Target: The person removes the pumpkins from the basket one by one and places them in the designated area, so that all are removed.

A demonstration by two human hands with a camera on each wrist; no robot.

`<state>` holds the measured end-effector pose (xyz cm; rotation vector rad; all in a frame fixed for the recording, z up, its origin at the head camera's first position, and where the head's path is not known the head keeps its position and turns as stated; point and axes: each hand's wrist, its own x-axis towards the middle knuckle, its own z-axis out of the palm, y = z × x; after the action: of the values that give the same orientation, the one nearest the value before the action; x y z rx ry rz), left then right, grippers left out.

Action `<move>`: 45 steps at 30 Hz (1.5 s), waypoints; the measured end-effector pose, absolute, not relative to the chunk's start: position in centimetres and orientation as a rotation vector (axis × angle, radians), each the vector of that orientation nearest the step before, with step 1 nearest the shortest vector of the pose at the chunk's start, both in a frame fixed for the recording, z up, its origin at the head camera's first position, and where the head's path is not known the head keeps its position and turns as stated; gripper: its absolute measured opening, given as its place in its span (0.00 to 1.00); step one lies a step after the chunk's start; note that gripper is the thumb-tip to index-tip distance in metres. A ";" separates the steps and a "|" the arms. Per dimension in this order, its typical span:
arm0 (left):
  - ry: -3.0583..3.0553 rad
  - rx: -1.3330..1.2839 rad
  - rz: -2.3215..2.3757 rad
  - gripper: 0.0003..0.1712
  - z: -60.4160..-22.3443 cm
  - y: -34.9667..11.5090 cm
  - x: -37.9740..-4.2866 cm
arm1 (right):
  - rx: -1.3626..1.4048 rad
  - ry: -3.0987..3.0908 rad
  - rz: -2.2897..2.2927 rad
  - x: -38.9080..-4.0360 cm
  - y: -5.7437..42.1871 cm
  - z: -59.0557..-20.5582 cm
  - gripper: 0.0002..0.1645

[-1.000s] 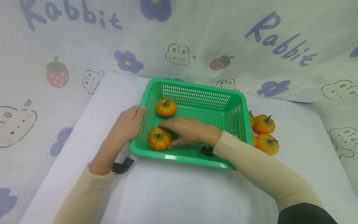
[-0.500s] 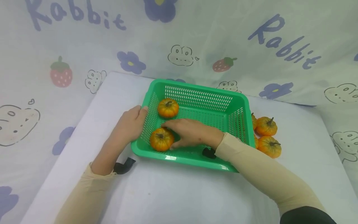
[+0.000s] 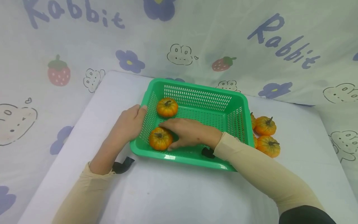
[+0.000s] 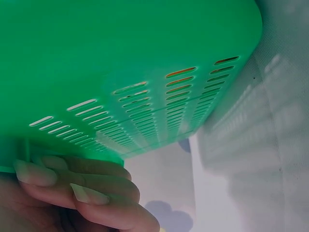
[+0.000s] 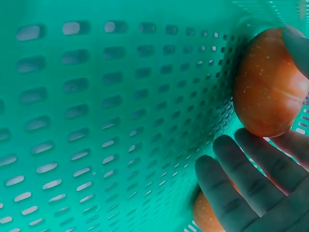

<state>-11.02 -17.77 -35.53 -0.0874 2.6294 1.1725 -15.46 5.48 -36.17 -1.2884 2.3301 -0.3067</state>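
Observation:
A green slotted plastic basket [image 3: 195,85] stands on the table. My left hand [image 3: 130,124] grips its left rim; in the left wrist view the fingers [image 4: 108,195] curl in under the rim. Inside, my right hand [image 3: 190,132] holds a small orange pumpkin [image 3: 160,139] at the front left corner, thumb on one side and fingers on the other. The right wrist view has this pumpkin [image 5: 270,87] close to the basket wall, with the other fingers [image 5: 251,179] spread beside it. A second small pumpkin [image 3: 167,107] sits behind it along the left wall.
Several more small pumpkins [image 3: 265,125] lie on the white table [image 3: 167,193] just right of the basket, some partly hidden by its wall. A cloth printed with rabbits and flowers [image 3: 179,25] hangs behind and beside the table. Dark straps [image 3: 124,165] show at both wrists.
The head view shifts slightly. Both hands, the basket and the pumpkins keep the same places relative to each other.

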 end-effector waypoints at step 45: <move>2.613 -0.116 1.174 0.31 -35.3 -18.0 -11.1 | -1.356 2.372 -0.346 -15.7 6.1 -33.8 0.45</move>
<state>-11.14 -17.99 -35.33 -0.1158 2.6126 1.1744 -15.71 6.11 -33.82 -1.3564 2.3724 -0.3462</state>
